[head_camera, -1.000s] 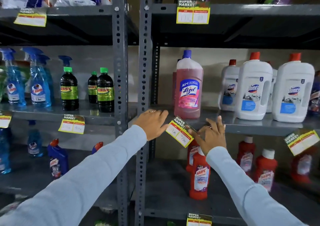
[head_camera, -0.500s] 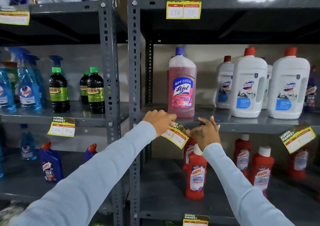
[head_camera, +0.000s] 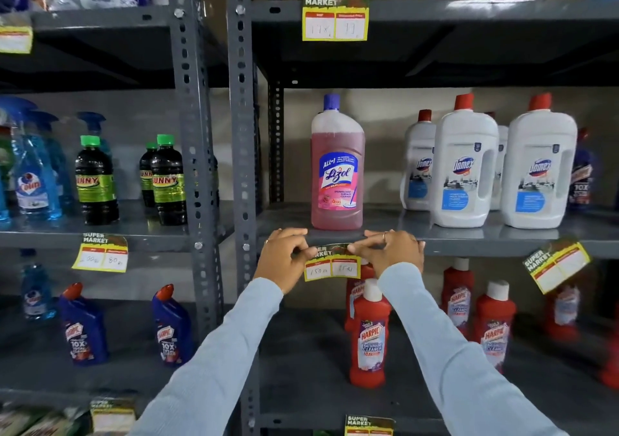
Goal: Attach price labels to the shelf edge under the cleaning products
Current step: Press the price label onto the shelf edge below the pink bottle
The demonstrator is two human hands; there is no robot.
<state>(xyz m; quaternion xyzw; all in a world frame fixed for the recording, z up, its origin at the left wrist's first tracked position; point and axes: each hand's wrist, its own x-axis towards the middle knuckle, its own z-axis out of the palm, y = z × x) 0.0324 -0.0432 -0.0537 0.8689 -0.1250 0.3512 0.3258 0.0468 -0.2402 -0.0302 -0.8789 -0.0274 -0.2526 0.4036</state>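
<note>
A yellow price label (head_camera: 332, 265) with a dark "SUPER MARKET" header lies level against the grey shelf edge (head_camera: 475, 244), directly under the pink Lizol bottle (head_camera: 337, 167). My left hand (head_camera: 284, 258) pinches the label's upper left corner. My right hand (head_camera: 390, 251) pinches its upper right corner, fingers pressed on the shelf edge. Both sleeves are light blue.
White Domex bottles (head_camera: 464, 167) stand right of the Lizol bottle, above a tilted label (head_camera: 556, 265). Red Harpic bottles (head_camera: 368, 332) fill the shelf below. The left bay holds dark Sunny bottles (head_camera: 97, 181), blue sprays and a fixed label (head_camera: 102, 253). Grey uprights (head_camera: 243, 167) separate the bays.
The label was tilted and held off the shelf edge; now it sits level against the edge. Both hands have moved up onto its top corners.
</note>
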